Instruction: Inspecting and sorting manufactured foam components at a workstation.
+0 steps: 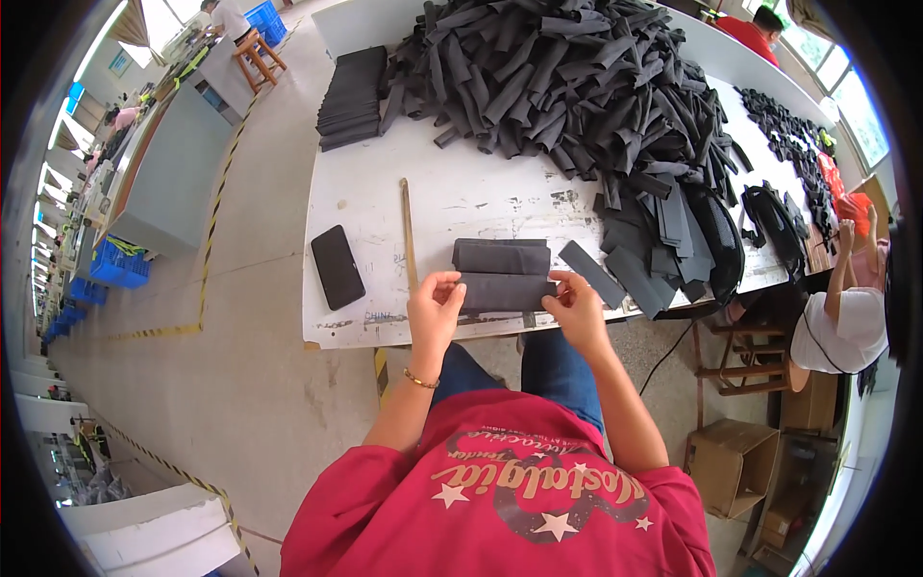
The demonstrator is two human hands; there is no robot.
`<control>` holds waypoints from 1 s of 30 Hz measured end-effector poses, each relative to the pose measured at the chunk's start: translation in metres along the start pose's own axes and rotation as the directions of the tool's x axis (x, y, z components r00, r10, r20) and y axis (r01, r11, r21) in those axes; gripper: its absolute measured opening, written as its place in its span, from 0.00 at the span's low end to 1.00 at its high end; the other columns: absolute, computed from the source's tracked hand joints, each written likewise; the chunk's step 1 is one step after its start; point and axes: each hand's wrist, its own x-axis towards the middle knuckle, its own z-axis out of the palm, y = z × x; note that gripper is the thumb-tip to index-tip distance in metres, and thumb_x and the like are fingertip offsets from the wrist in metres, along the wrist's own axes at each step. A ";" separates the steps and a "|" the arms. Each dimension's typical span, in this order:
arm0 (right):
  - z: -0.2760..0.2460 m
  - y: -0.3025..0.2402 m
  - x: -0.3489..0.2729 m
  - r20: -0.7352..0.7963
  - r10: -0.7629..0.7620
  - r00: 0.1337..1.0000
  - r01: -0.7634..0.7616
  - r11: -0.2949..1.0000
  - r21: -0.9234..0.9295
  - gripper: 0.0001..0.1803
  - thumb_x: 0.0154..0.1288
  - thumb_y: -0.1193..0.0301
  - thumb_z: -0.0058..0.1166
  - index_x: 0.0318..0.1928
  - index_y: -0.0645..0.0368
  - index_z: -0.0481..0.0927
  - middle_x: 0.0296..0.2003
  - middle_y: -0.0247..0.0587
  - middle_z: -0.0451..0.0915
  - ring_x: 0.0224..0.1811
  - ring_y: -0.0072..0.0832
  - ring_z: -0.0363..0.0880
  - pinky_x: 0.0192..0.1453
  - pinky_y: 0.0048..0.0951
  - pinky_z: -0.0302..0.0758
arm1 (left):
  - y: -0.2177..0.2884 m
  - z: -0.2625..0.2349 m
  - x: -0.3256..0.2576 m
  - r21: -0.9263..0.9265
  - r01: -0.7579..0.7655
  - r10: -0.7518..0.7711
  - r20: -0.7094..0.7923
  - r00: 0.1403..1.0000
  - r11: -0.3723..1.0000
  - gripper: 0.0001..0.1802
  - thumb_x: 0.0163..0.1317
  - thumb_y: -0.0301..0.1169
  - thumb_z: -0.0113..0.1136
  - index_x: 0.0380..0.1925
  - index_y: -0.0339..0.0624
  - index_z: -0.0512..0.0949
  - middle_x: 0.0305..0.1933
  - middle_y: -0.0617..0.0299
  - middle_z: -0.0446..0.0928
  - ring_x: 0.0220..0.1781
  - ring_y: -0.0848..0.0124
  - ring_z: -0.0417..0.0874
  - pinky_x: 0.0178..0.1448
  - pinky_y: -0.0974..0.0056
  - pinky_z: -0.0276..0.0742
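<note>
Between my hands is a flat black fabric piece [505,292], held level just above or on the near edge of the white table [370,216]. My left hand [437,306] pinches its left end between thumb and fingers. At its right end my right hand [578,310] has a similar grip. Directly behind lies another black fabric piece [502,257], perhaps a small stack. To the right are several loose dark flat strips [592,274], near my right hand. A thin wooden stick [408,226] lies beyond my left hand, and a black phone [338,267] rests left of it.
A large heap of rolled black fabric pieces [558,77] covers the table's far side. A neat stack [352,101] stands at its left. Black mesh items [716,240] lie at the right. A co-worker [836,317] sits at right, near a wooden stool [740,361] and cardboard box [733,468].
</note>
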 end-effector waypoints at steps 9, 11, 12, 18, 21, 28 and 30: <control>-0.039 0.010 0.017 -0.163 -0.325 0.932 0.152 0.754 -0.639 0.16 0.58 0.73 0.61 0.46 0.61 0.76 0.43 0.47 0.75 0.46 0.47 0.74 0.47 0.42 0.72 | 0.016 0.006 0.107 0.131 -0.223 0.242 -0.152 0.958 0.966 0.07 0.60 0.30 0.64 0.33 0.36 0.80 0.27 0.63 0.80 0.26 0.75 0.76 0.34 0.70 0.72; -0.049 0.025 0.027 -0.034 -0.371 0.928 0.222 0.623 -0.750 0.20 0.57 0.69 0.62 0.50 0.61 0.75 0.45 0.48 0.74 0.50 0.46 0.72 0.49 0.42 0.71 | 0.022 0.018 0.166 0.018 -0.097 0.099 -0.136 0.986 0.995 0.08 0.62 0.30 0.62 0.32 0.34 0.80 0.25 0.63 0.79 0.24 0.76 0.75 0.32 0.71 0.72; -0.048 0.031 0.030 0.050 -0.349 0.936 0.234 0.509 -0.828 0.23 0.57 0.68 0.62 0.52 0.61 0.74 0.46 0.48 0.74 0.50 0.45 0.71 0.49 0.42 0.71 | 0.022 0.026 0.193 0.016 -0.106 0.107 -0.137 0.985 0.994 0.08 0.62 0.30 0.62 0.32 0.34 0.80 0.25 0.63 0.79 0.24 0.76 0.75 0.32 0.71 0.72; -0.048 0.055 0.035 0.309 -0.241 0.920 0.368 0.258 -0.893 0.16 0.60 0.75 0.49 0.47 0.70 0.72 0.40 0.52 0.75 0.45 0.44 0.73 0.47 0.37 0.74 | -0.007 0.095 0.315 -0.209 0.044 -0.080 -0.169 0.982 0.977 0.13 0.59 0.34 0.65 0.30 0.32 0.81 0.25 0.58 0.80 0.27 0.72 0.81 0.33 0.67 0.76; -0.038 0.044 0.040 0.371 -0.327 0.869 0.431 0.135 -0.892 0.19 0.58 0.76 0.49 0.50 0.72 0.73 0.36 0.50 0.75 0.40 0.41 0.75 0.42 0.34 0.76 | -0.041 0.104 0.363 0.041 -0.016 0.027 -0.288 0.957 0.999 0.16 0.56 0.38 0.68 0.30 0.32 0.82 0.28 0.54 0.83 0.28 0.68 0.82 0.36 0.63 0.77; -0.045 0.040 0.023 0.283 -0.361 0.889 0.396 0.293 -0.870 0.17 0.56 0.75 0.52 0.47 0.67 0.76 0.37 0.45 0.74 0.44 0.40 0.72 0.47 0.38 0.71 | -0.041 0.098 0.347 -0.211 0.110 -0.142 -0.143 0.979 0.971 0.11 0.58 0.31 0.64 0.35 0.33 0.80 0.31 0.57 0.81 0.30 0.69 0.81 0.33 0.65 0.76; -0.062 0.050 0.017 0.114 -0.388 0.915 0.298 0.456 -0.839 0.16 0.52 0.76 0.54 0.44 0.61 0.77 0.39 0.43 0.73 0.45 0.42 0.71 0.50 0.42 0.67 | -0.013 0.106 0.310 -0.486 0.247 -0.259 0.045 0.965 0.838 0.07 0.67 0.24 0.51 0.42 0.31 0.71 0.34 0.52 0.79 0.30 0.65 0.81 0.32 0.63 0.79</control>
